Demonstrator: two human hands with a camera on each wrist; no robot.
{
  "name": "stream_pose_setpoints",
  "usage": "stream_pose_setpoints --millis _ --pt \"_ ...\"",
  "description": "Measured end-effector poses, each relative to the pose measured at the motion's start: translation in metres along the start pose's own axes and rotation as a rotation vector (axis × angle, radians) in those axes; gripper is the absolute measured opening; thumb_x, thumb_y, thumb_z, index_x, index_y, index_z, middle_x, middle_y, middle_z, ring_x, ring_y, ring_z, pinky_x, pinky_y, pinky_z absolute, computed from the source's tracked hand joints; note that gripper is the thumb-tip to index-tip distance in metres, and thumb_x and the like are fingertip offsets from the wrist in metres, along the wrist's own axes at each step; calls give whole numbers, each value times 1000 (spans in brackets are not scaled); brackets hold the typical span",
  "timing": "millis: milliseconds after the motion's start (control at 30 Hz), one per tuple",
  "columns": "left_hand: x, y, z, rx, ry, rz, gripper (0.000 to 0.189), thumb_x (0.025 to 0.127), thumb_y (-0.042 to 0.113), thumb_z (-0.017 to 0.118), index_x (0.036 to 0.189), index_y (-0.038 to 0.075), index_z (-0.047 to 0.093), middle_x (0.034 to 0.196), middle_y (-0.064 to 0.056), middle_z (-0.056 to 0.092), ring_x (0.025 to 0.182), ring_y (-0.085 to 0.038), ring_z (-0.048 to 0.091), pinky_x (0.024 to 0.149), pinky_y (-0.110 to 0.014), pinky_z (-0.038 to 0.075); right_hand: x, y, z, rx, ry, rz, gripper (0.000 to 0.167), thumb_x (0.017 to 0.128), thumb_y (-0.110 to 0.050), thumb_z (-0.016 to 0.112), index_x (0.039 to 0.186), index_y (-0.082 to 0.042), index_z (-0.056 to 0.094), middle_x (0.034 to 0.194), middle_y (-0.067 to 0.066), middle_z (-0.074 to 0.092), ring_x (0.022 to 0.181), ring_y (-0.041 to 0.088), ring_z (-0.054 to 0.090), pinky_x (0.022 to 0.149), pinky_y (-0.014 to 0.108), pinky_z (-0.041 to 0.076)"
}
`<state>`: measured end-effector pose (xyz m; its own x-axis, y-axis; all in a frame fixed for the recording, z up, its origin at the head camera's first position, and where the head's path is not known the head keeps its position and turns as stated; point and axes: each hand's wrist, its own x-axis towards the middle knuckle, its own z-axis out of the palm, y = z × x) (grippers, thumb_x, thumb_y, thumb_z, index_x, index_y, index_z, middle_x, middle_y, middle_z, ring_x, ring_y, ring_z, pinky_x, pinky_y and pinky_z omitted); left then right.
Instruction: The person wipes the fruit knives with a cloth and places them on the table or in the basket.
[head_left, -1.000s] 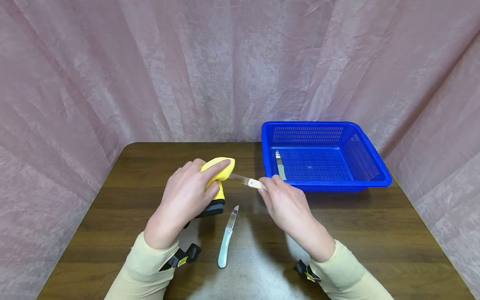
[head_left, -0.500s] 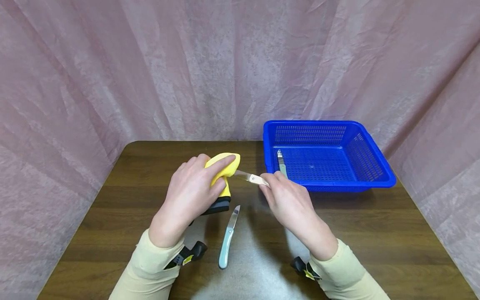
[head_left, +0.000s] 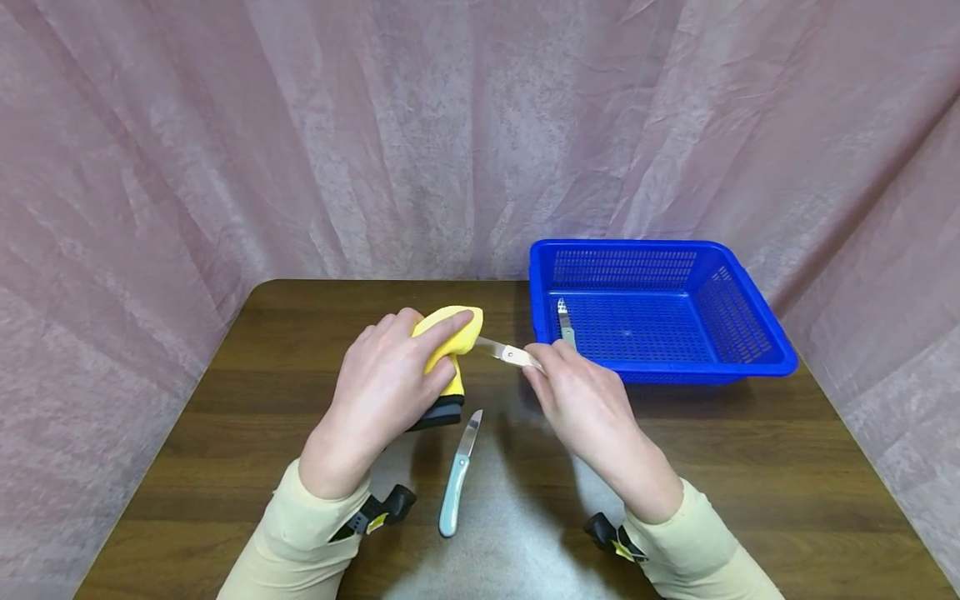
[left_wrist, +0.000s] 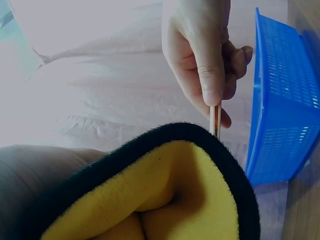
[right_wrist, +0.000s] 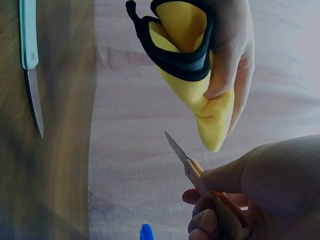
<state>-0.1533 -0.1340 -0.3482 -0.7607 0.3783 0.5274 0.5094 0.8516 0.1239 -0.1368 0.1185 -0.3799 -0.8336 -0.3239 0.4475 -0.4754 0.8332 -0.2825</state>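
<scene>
My left hand grips a folded yellow cloth with dark edging, thumb and forefinger pressing it together. In my right hand is a folding knife with a cream handle, its blade pointing left toward the cloth. The right wrist view shows the knife's bare blade just below the cloth's tip, with the fingers curled round the handle. A second folding knife, with a light blue handle and its blade out, lies on the table between the forearms.
A blue plastic basket stands at the table's back right. Inside it, along the left wall, lies another knife with a pale green handle. The brown wooden table ends at a pink curtain behind.
Both hands have shifted slightly right and up in the head view with the cloth and cream-handled knife. The basket and table also sit a little differently as the view moves.
</scene>
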Motion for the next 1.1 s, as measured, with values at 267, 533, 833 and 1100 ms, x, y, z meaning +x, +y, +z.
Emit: stream_pose_setpoints --millis 267,533,833,1100 --pt "-1 4 2 -12 -13 22 52 90 15 77 140 28 77 96 -13 67 78 -33 60 66 -48 50 0 2 -1 -8 19 9 20 103 -14 78 122 -7 77 88 6 64 66 26 59 51 41 47" --pt "0 12 6 -12 -38 49 52 89 19 79 140 31 78 97 -12 68 81 -31 63 68 -47 52 -1 2 0 -12 23 0 19 103 -16 78 120 -7 77 87 6 64 65 26 60 50 41 47" --pt "-2 19 13 -3 -51 91 52 87 19 81 137 31 80 93 -9 67 78 -29 62 66 -45 51 -1 2 -1 -14 23 4 19 103 -16 79 120 -7 77 87 5 64 65 26 60 50 42 47" --pt "-3 21 17 17 -53 116 52 85 21 82 136 30 81 89 -7 65 74 -27 60 63 -43 49 -2 -1 -3 -14 29 -14 19 104 -16 78 120 -6 77 89 5 65 64 23 58 50 39 46"
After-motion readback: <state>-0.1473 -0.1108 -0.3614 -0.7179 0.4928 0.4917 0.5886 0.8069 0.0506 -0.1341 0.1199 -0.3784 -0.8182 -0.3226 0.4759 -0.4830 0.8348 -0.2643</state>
